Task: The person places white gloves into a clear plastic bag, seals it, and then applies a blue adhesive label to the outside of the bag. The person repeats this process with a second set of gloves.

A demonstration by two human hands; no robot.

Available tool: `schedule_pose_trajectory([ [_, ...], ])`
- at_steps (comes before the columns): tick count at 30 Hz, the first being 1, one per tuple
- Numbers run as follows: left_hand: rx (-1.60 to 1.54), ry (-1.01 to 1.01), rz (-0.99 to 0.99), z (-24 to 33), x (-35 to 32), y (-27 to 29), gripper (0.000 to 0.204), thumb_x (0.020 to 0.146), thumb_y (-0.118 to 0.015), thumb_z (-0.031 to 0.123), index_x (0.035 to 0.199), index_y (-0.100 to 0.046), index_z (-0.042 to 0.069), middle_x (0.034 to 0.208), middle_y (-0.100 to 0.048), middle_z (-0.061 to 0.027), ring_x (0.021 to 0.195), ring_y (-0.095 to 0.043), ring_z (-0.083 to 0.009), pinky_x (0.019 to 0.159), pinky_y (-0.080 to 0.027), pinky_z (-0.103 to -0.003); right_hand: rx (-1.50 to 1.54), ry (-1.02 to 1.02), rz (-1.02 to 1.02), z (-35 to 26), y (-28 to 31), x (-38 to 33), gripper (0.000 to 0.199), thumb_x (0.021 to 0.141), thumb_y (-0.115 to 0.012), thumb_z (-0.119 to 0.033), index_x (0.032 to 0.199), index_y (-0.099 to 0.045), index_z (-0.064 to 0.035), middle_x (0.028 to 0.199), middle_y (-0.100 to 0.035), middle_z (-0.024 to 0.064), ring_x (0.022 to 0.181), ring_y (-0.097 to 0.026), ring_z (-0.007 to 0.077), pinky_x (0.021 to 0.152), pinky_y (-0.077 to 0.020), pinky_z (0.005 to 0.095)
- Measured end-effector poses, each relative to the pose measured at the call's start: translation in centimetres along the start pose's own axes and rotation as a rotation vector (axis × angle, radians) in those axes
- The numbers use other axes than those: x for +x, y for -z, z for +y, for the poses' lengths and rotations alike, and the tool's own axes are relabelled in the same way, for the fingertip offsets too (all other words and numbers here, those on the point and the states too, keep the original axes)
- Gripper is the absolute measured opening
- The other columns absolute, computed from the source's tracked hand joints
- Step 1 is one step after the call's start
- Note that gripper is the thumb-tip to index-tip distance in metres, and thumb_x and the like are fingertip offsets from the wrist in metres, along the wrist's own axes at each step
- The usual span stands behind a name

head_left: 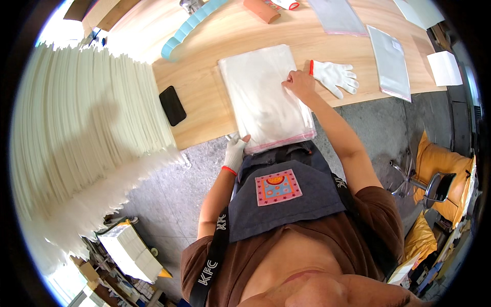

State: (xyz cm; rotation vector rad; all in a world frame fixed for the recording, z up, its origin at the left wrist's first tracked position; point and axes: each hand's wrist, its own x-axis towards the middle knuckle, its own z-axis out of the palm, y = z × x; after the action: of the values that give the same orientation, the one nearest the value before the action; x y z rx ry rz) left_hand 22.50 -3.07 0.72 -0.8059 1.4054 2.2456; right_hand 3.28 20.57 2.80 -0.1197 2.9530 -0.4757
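Observation:
A stack of clear, whitish plastic bags [261, 92] lies on the wooden table, its pink-edged end reaching past the near edge toward my body. My right hand [300, 84] is bare, its fingers curled in a pinch on the stack's right side. At the near left corner of the stack is my left hand [236, 151], in a white glove with a red cuff. Its thumb tip is bare and stands apart from the gloved fingers, touching the edge of the bags. Beside my right hand a white glove [335, 77] lies flat, fingers pointing right.
A black phone [172, 106] lies left of the bags. Tall piles of white sheets [87, 123] fill the left side. More plastic bags [389, 64] and a white box [444, 68] are at the right. A light blue strip [190, 28] curves across the far table [199, 77]. A chair [439, 189] stands behind right.

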Motion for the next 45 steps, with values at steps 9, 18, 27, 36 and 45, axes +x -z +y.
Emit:
schedule_pose_trajectory([
  [9, 0.142, 0.077, 0.064, 1.0, -0.5, -0.3, 0.048, 0.075, -0.036, -0.002, 0.122, -0.044, -0.007, 0.106, -0.056, -0.0109, 0.084, -0.059, -0.0156, 0.068, -0.050, -0.025, 0.195, -0.159, -0.042, 3.1, 0.7, -1.5, 0.054, 0.071, -0.068, -0.039, 0.110, -0.052, -0.0055, 0.096, -0.060, 0.0148, 0.087, -0.059, 0.0309, 0.071, -0.0477, 0.0408],
  [18, 0.181, -0.095, 0.094, 1.3, -0.2, -1.7, 0.023, 0.084, -0.053, 0.013, 0.102, -0.057, -0.001, 0.074, -0.053, 0.0009, 0.060, -0.047, -0.0065, 0.052, -0.035, -0.022, 0.345, 0.053, 0.255, 2.1, -2.4, 1.7, 0.074, 0.074, -0.067, -0.030, 0.130, -0.033, 0.0019, 0.122, -0.047, 0.0230, 0.113, -0.043, 0.0382, 0.095, -0.0362, 0.0415],
  [27, 1.145, -0.048, 0.194, 8.0, 2.9, 2.5, 0.042, 0.084, -0.054, 0.032, 0.117, -0.051, 0.007, 0.098, -0.063, -0.0146, 0.088, -0.059, -0.0293, 0.077, -0.045, -0.036, 0.425, 0.035, 0.212, 2.5, -2.7, 4.1, 0.069, 0.073, -0.068, -0.026, 0.128, -0.037, 0.0023, 0.124, -0.048, 0.0199, 0.114, -0.043, 0.0361, 0.099, -0.0327, 0.0401],
  [36, 0.986, -0.341, 0.397, 13.6, 12.3, -3.2, 0.050, 0.084, -0.053, 0.036, 0.128, -0.041, 0.014, 0.108, -0.060, -0.0125, 0.103, -0.056, -0.0282, 0.088, -0.041, -0.038, 0.769, -0.040, 0.189, 1.5, -3.9, 8.1, 0.067, 0.076, -0.067, -0.032, 0.128, -0.039, -0.0005, 0.121, -0.052, 0.0200, 0.116, -0.041, 0.0361, 0.098, -0.0324, 0.0421],
  [45, 1.198, -0.331, 0.458, 14.9, 11.4, -5.9, 0.052, 0.082, -0.055, 0.033, 0.129, -0.040, 0.015, 0.115, -0.054, -0.0229, 0.107, -0.052, -0.0364, 0.089, -0.040, -0.041, 0.537, -0.049, 0.224, 0.4, -3.0, 8.3, 0.064, 0.082, -0.057, -0.038, 0.132, -0.036, -0.0040, 0.130, -0.045, 0.0165, 0.117, -0.040, 0.0347, 0.096, -0.0337, 0.0410],
])
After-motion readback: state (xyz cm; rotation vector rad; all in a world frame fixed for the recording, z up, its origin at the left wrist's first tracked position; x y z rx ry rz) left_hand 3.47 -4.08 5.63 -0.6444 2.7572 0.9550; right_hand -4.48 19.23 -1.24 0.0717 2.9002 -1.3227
